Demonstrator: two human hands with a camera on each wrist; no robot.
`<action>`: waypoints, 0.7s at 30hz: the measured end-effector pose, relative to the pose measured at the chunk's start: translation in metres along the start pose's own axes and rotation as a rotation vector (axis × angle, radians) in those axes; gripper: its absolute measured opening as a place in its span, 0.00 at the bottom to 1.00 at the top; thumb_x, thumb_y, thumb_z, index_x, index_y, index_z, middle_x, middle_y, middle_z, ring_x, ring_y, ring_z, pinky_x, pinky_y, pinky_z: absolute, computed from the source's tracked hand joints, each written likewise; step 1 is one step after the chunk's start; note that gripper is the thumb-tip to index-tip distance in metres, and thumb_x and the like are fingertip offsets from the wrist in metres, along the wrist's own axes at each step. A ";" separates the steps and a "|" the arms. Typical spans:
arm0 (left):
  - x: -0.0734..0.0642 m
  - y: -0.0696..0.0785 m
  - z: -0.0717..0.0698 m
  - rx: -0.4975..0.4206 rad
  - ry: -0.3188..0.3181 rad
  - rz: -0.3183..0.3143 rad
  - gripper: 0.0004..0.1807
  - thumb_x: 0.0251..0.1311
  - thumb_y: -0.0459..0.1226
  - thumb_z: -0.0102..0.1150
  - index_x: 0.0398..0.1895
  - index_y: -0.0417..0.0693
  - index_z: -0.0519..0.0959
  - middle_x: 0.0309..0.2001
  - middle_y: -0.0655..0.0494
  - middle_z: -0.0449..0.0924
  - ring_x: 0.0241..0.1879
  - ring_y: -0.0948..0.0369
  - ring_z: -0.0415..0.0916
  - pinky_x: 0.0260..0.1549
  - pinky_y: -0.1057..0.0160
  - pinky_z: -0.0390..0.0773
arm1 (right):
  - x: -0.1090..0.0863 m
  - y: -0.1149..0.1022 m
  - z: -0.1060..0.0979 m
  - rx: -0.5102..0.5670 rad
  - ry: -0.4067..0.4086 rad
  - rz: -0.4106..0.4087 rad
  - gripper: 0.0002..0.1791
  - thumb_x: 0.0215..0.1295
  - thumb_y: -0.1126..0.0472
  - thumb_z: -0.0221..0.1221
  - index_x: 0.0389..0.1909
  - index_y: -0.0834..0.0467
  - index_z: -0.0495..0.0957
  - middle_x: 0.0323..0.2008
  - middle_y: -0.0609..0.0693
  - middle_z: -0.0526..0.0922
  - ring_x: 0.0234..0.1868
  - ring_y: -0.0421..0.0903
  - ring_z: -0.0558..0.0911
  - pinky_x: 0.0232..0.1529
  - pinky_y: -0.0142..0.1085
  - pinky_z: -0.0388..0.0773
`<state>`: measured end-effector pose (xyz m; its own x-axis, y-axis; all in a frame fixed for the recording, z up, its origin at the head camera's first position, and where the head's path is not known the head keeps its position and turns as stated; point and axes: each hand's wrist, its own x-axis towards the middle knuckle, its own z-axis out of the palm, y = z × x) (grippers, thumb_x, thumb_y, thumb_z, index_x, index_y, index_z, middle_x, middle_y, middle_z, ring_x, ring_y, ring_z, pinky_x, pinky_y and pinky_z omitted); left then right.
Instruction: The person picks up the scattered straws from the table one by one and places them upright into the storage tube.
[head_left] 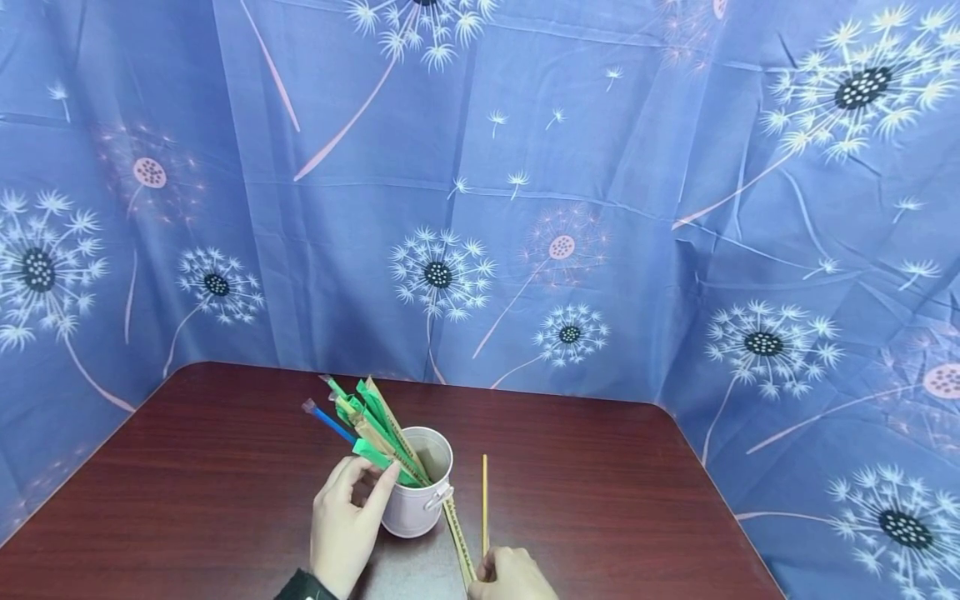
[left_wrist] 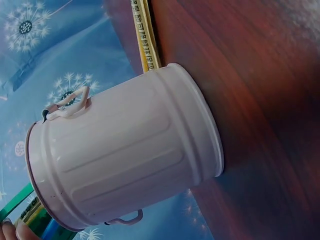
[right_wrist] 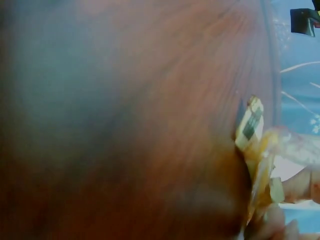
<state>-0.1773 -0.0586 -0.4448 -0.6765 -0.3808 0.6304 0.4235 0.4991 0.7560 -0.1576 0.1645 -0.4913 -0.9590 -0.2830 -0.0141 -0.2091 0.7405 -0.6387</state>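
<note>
A small white metal bucket (head_left: 411, 510) stands on the table, with several wrapped straws (head_left: 375, 421) leaning left out of it. My left hand (head_left: 345, 517) is at the rim, thumb and fingertips pinching a green-wrapped straw (head_left: 371, 454). At the front edge of the head view, my right hand (head_left: 516, 575) holds the near end of a yellow straw (head_left: 485, 500). A printed tan-wrapped straw (head_left: 459, 537) lies beside the bucket, its near end at my right fingers. In the right wrist view, those fingers (right_wrist: 300, 185) are partly cut off and blurred.
The bucket rests on a dark red-brown wooden table (head_left: 600, 492). A blue dandelion-print cloth (head_left: 510, 208) hangs behind it and along the sides. Among the straws in the bucket, a blue one (head_left: 330, 422) sticks out furthest left.
</note>
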 end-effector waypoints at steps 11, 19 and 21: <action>0.001 0.001 -0.001 0.042 -0.041 -0.023 0.10 0.53 0.39 0.72 0.22 0.53 0.78 0.23 0.69 0.75 0.23 0.74 0.72 0.19 0.74 0.73 | -0.002 0.002 0.000 0.125 0.063 -0.011 0.05 0.43 0.63 0.63 0.21 0.55 0.76 0.15 0.37 0.72 0.17 0.32 0.69 0.18 0.31 0.71; -0.002 0.001 -0.002 0.050 -0.126 -0.163 0.14 0.53 0.47 0.72 0.23 0.54 0.76 0.18 0.71 0.76 0.20 0.73 0.69 0.19 0.69 0.71 | -0.002 -0.007 -0.004 0.219 0.095 -0.011 0.03 0.48 0.66 0.58 0.26 0.56 0.76 0.15 0.37 0.74 0.14 0.31 0.72 0.17 0.30 0.75; -0.003 0.001 -0.003 0.036 -0.169 -0.166 0.14 0.54 0.48 0.70 0.19 0.57 0.78 0.16 0.74 0.73 0.18 0.73 0.67 0.19 0.68 0.70 | -0.003 -0.012 -0.004 0.272 0.101 -0.022 0.03 0.50 0.67 0.58 0.27 0.57 0.76 0.16 0.37 0.75 0.12 0.31 0.73 0.15 0.29 0.76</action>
<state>-0.1734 -0.0592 -0.4458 -0.8278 -0.3256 0.4569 0.2780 0.4694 0.8381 -0.1533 0.1591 -0.4806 -0.9719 -0.2247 0.0704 -0.1843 0.5400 -0.8212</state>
